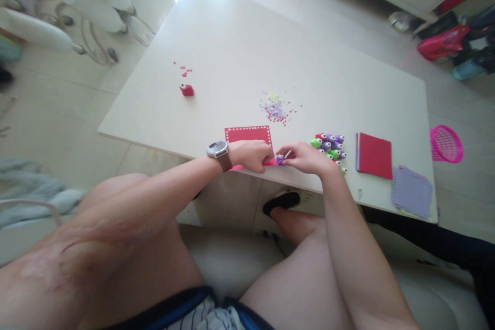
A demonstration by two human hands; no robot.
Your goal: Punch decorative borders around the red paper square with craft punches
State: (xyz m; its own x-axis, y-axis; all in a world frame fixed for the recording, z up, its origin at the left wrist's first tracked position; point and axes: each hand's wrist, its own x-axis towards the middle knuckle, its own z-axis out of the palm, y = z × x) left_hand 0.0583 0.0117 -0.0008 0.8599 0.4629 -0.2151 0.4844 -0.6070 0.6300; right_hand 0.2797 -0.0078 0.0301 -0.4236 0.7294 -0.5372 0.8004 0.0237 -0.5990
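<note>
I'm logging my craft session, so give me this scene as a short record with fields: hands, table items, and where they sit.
Left hand: grips the red card at the near edge of the table
Right hand: pinches a purple punch at the card's corner
Right of hands: cluster of punches, red paper stack, purple sheets, pink basket
Farther back: confetti pile, red punch

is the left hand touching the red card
Touching. Head view: the left hand grips the red card at its near edge, fingers overlapping it, while the right hand pinches a purple punch there.
</note>
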